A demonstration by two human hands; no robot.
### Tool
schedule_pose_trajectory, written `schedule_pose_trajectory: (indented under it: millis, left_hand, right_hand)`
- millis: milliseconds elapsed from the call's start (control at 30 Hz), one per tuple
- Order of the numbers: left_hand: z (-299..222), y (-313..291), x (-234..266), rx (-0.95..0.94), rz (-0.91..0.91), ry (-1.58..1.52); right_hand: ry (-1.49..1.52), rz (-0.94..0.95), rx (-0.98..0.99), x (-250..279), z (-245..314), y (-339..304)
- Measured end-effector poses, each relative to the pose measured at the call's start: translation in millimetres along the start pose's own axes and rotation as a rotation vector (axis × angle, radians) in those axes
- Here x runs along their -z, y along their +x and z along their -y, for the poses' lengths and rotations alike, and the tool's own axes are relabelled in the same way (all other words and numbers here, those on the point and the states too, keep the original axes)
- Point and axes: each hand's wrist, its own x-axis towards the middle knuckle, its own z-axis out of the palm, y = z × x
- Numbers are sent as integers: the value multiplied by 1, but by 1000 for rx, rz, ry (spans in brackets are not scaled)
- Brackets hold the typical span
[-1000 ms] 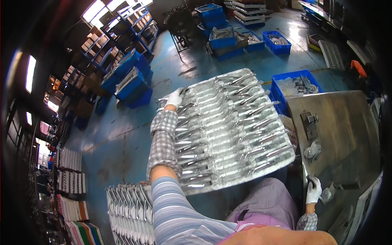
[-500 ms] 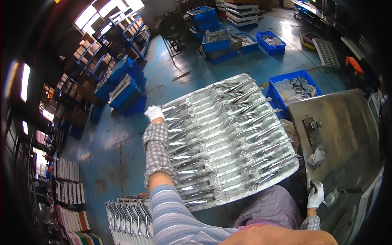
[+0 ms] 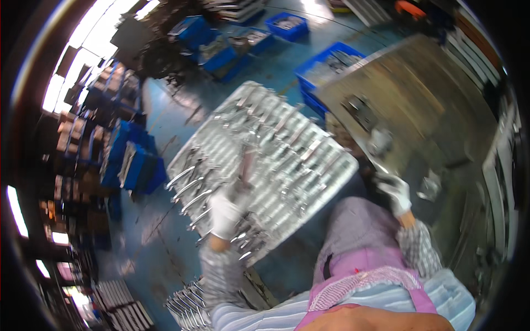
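My left hand [image 3: 225, 215], in a white glove, is closed around one end of a long shiny metal piece [image 3: 247, 165], blurred by motion. It is held above a pale ridged tray [image 3: 234, 124]. Rows of metal handles [image 3: 190, 193] in clear plastic lie across the tray, on its left and right sides. My right hand [image 3: 395, 194], also gloved in white, is by the near left edge of a worn metal-topped table [image 3: 411, 94]. Its fingers stretch out to the left, apart, with nothing visible in them.
On the table are a metal fixture [image 3: 359, 110] and crumpled clear plastic [image 3: 380, 141]. A blue crate [image 3: 306, 83] of wrapped parts stands beyond the tray. More blue crates [image 3: 138, 165] are stacked at left. Another rack of metal handles [image 3: 190, 306] sits below my left arm.
My left hand has come from the tray's far left corner back over its near left part, now with a metal piece. My right hand has shifted along the table edge. The view has turned.
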Motion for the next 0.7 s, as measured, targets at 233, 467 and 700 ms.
schedule_pose_trajectory:
  millis: [233,467,700]
  left_hand:
    - [-98,-63,-242,179,1067,-1010]
    - [-126,-90,-368,-2,692,-509]
    - [-182,-73,-402,-146,521,-392]
  right_hand:
    - [-63,647,125,15,28,-33]
    - [-548,-354,252,181,19,-47]
    - [-620,-441,167,188,30,-46]
